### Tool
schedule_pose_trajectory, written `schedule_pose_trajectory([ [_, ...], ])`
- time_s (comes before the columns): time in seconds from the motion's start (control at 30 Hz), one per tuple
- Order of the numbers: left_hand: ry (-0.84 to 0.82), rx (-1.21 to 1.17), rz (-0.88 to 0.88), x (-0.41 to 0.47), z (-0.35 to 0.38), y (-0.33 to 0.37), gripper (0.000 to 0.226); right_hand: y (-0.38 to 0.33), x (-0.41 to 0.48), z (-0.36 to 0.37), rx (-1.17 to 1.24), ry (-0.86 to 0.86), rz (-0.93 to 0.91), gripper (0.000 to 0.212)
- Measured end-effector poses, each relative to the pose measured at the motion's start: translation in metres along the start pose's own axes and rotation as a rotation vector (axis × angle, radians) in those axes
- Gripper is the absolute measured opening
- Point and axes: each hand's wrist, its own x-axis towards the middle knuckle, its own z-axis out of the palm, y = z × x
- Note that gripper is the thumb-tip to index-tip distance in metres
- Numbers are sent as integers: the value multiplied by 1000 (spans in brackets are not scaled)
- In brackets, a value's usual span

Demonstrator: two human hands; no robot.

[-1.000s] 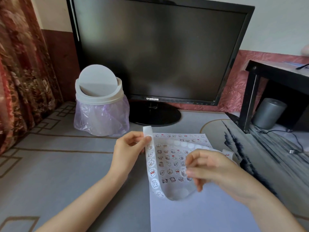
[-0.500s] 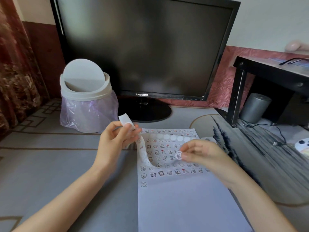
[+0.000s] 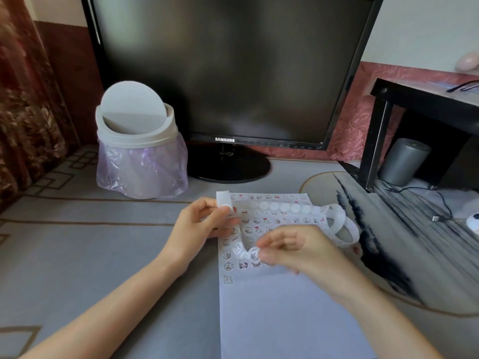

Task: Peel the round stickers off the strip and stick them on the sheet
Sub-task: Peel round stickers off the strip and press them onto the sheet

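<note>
A round sticker (image 3: 253, 255) is pinched between the thumb and forefinger of the right hand (image 3: 293, 251), low over the sheet (image 3: 280, 320) at its lowest full row of stickers; I cannot tell whether it touches the paper. The left hand (image 3: 204, 226) pinches the end of the strip (image 3: 223, 200) above the sheet's far left corner. The strip loops down toward the sticker, and the rest of it coils just past the sheet's right edge. The sheet lies flat on the desk (image 3: 103, 255), its far half covered in rows of small cartoon stickers. Behind the sheet stands a monitor (image 3: 228, 68), with a white swing-lid bin (image 3: 137, 130) behind and to the left of the sheet.
</note>
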Motion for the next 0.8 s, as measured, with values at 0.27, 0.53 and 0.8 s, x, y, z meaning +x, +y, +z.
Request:
schedule_pose_trajectory([
  [0.27, -80, 124, -34, 0, -1, -6, 13, 15, -4, 28, -13, -7, 62, 13],
  [0.53, -72, 147, -17, 2, -2, -8, 19, 25, -1, 35, -96, 107, 75, 13],
  [0.8, -65, 147, -14, 3, -2, -11, 11, 28, -1, 39, -74, 138, 64, 12],
])
